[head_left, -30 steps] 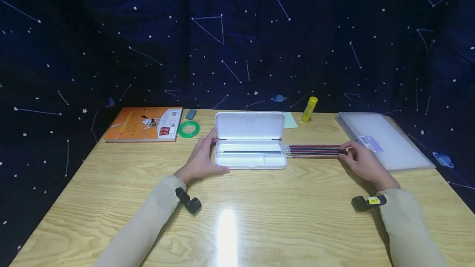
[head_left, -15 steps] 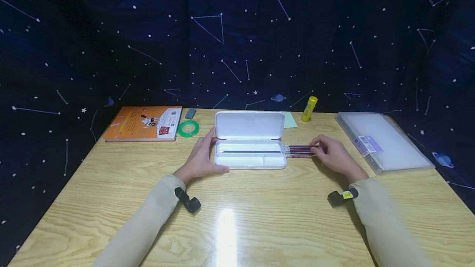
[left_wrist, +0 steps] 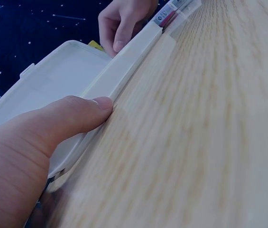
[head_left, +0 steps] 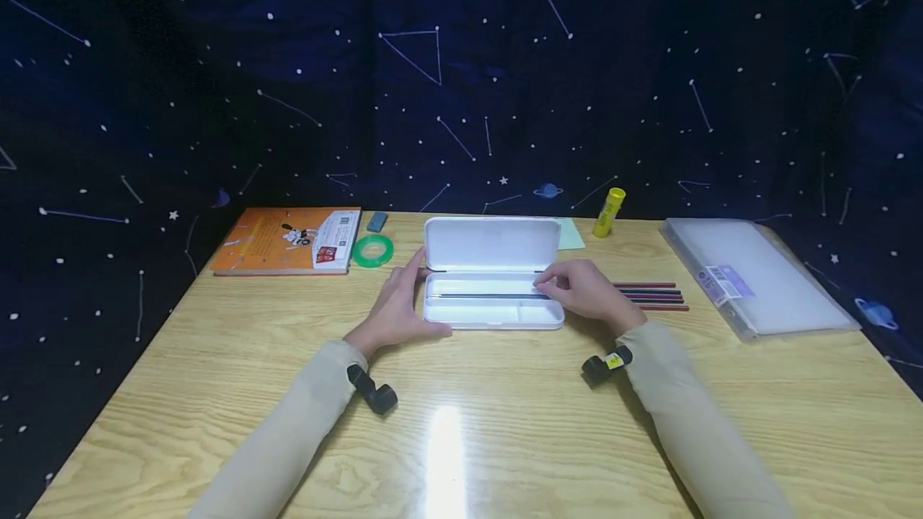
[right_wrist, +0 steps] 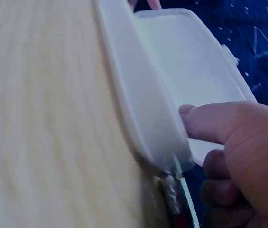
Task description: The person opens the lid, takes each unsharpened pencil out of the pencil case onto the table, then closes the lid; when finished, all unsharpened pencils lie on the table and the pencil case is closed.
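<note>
Hands bracket the open white pencil case (head_left: 493, 299) on the wooden worktop (head_left: 461, 423): the left hand (head_left: 395, 311) lies with relaxed fingers against the case's left end, thumb along its front wall, steadying it. The right hand (head_left: 586, 293) sits at the case's right end, fingers curled; it appears to pinch a pencil there, though the grip itself is hidden. A dark pencil (head_left: 483, 295) lies lengthwise in the tray, and more pencils (head_left: 652, 295) lie in a row just right of the case. A careless sideways push could slide the light case or scatter that row, since round pencils would likely roll.
</note>
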`<action>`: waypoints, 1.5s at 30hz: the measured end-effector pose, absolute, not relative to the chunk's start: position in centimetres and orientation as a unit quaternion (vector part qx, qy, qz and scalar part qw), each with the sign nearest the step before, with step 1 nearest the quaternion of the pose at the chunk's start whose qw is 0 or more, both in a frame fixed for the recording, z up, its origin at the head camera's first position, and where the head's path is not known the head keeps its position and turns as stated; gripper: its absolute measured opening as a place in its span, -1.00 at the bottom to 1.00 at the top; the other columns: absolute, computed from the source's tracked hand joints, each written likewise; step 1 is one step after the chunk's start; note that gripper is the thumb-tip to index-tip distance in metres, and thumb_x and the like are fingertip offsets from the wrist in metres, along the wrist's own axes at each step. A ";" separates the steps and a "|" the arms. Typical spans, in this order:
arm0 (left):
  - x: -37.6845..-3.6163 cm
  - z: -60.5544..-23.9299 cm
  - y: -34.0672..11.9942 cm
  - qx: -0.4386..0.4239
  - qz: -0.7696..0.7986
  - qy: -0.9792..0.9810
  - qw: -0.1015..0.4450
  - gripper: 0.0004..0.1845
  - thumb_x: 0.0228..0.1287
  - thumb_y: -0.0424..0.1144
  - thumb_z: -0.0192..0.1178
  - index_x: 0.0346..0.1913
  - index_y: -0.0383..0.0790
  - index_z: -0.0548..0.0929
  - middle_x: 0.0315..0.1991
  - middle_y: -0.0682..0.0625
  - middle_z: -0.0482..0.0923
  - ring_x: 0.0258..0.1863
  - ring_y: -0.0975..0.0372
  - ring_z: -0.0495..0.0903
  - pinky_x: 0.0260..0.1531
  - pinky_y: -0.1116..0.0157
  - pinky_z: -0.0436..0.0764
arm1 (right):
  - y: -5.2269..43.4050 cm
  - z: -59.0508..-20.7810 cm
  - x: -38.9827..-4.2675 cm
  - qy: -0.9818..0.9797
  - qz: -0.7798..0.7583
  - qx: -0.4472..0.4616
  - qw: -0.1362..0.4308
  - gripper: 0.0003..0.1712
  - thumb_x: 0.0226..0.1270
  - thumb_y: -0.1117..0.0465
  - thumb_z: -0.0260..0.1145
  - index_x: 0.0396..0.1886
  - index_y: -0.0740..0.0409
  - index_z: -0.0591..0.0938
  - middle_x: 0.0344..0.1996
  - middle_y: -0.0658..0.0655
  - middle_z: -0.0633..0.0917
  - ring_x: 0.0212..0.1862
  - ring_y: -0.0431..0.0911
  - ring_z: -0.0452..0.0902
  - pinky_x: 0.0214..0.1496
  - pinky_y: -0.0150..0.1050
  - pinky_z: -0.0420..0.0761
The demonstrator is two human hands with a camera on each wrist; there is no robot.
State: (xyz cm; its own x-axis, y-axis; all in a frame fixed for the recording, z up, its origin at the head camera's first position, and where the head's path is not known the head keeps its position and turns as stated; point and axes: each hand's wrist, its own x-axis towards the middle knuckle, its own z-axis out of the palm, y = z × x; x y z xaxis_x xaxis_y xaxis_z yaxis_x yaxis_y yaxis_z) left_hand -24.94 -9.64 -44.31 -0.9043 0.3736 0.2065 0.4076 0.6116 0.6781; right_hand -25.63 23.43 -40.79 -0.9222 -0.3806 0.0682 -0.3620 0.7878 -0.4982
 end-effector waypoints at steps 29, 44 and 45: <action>-25.0 -44.3 -9.5 -0.218 -0.385 -0.896 0.020 0.47 -0.47 0.13 0.62 0.54 -0.05 -0.12 0.21 0.01 0.47 0.19 0.12 0.29 0.31 0.04 0.28 | 23.2 -38.8 -25.9 0.940 -0.240 -0.186 0.156 -0.75 0.30 0.10 0.31 -0.33 0.21 0.73 -0.66 -0.06 0.43 -0.48 -0.16 0.31 -0.34 -0.31 0.31; -25.0 -44.3 -9.7 -0.219 -0.383 -0.897 0.019 0.45 -0.44 0.12 0.61 0.54 -0.11 -0.10 0.24 -0.01 0.46 0.19 0.10 0.29 0.31 0.03 0.26 | 23.1 -38.7 -25.8 0.937 -0.249 -0.170 0.175 -0.81 0.26 0.11 0.35 -0.37 0.17 0.68 -0.59 -0.01 0.49 -0.46 -0.14 0.32 -0.34 -0.29 0.32; -25.0 -44.3 -9.7 -0.219 -0.382 -0.898 0.019 0.45 -0.44 0.12 0.61 0.54 -0.11 -0.10 0.24 -0.01 0.46 0.19 0.10 0.29 0.31 0.03 0.27 | 23.1 -38.6 -25.7 0.937 -0.250 -0.172 0.175 -0.81 0.26 0.12 0.35 -0.38 0.17 0.67 -0.60 -0.01 0.47 -0.47 -0.14 0.31 -0.35 -0.29 0.31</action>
State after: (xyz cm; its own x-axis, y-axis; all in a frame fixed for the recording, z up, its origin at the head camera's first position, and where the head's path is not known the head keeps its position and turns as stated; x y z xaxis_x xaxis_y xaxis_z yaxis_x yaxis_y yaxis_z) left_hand -25.00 -9.68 -44.31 -0.9030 0.3789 0.2024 0.4086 0.6120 0.6772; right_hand -25.71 23.09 -38.60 -0.8798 -0.4098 -0.2409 -0.2353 0.8158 -0.5283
